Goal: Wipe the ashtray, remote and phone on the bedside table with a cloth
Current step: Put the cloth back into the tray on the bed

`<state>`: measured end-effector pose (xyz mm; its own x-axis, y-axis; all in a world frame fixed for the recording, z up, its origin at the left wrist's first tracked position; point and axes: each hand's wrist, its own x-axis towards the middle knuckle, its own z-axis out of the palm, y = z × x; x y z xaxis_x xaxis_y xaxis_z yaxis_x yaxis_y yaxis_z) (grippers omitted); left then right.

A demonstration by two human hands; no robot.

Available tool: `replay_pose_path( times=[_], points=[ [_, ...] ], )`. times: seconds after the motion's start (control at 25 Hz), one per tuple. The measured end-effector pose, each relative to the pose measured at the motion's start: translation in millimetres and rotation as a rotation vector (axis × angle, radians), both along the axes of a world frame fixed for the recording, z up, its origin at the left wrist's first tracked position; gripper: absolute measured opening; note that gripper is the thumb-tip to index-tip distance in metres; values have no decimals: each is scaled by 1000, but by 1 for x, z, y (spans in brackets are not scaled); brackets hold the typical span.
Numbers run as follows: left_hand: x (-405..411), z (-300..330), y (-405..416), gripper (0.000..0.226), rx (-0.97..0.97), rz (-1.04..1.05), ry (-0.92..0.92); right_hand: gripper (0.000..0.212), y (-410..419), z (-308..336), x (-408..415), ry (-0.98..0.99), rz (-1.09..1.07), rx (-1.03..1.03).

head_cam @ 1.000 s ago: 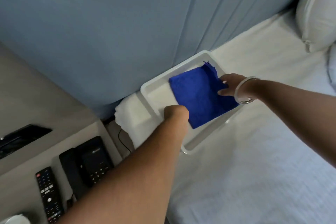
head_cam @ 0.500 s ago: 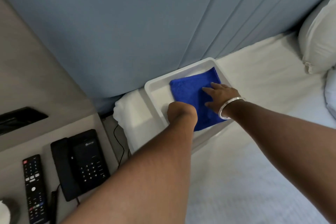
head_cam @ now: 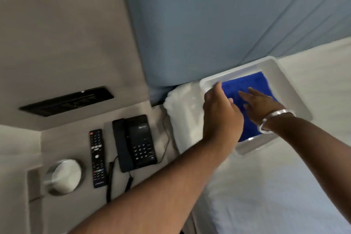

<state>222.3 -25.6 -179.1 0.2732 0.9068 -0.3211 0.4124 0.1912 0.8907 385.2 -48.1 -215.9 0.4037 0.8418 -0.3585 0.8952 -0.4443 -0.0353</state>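
Note:
A blue cloth (head_cam: 247,83) lies flat inside a white plastic tray (head_cam: 288,85) on the bed, against the headboard. My right hand (head_cam: 260,104) presses on the cloth, palm down, fingers spread. My left hand (head_cam: 221,114) covers the tray's left wall, thumb along the rim and fingers curled inside by the cloth's left edge. On the bedside table (head_cam: 72,138) at the left stand a round metal ashtray (head_cam: 63,175), a black remote (head_cam: 97,157) and a black desk phone (head_cam: 135,142), side by side, untouched.
The phone's coiled cord (head_cam: 110,180) trails toward the table's front edge. A black panel (head_cam: 66,100) is set in the wall above the table. The blue padded headboard (head_cam: 209,24) rises behind the tray. White bedding (head_cam: 266,186) fills the lower right.
My right hand let go of the cloth's far edge and laid itself flat on the cloth. My left fist loosened at the tray's left wall. The view swung left, bringing in the ashtray.

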Motion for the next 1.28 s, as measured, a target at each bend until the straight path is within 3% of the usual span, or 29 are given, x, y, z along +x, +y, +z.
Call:
replay_pose_path(
  times=[0.08,0.16,0.2,0.28,0.36,0.44,0.64,0.8,0.92,1.04,1.16,1.28],
  points=[
    [-84,-25,20,45,376,49,113,44,5,5,-55,105,63,457],
    [-166,-62,39,46,411,19,336,42,8,3,-120,277,224,666],
    [-206,-84,46,49,305,10,465,41,11,-9,-158,374,298,640],
    [-266,-127,49,61,55,-51,641,45,14,-50,-224,535,294,387],
    [-299,-168,45,75,-155,-119,668,57,15,-103,-269,652,111,48],
    [-310,-201,40,82,-280,-146,588,66,18,-148,-289,677,-96,-120],
    [-304,-238,32,76,-337,-78,433,61,26,-190,-300,681,-223,-45],
    [-311,-232,30,75,-352,-25,356,72,17,-180,-301,487,-36,82],
    [-341,-225,53,67,-95,105,614,60,13,-164,-343,454,254,311],
    [-375,-227,88,63,-37,63,766,68,4,-174,-411,506,404,134],
    [-391,-240,110,60,-179,0,687,90,-4,-200,-454,402,469,-80],
    [-394,-251,117,53,-242,53,588,90,-7,-220,-460,282,566,-108]
  ],
)
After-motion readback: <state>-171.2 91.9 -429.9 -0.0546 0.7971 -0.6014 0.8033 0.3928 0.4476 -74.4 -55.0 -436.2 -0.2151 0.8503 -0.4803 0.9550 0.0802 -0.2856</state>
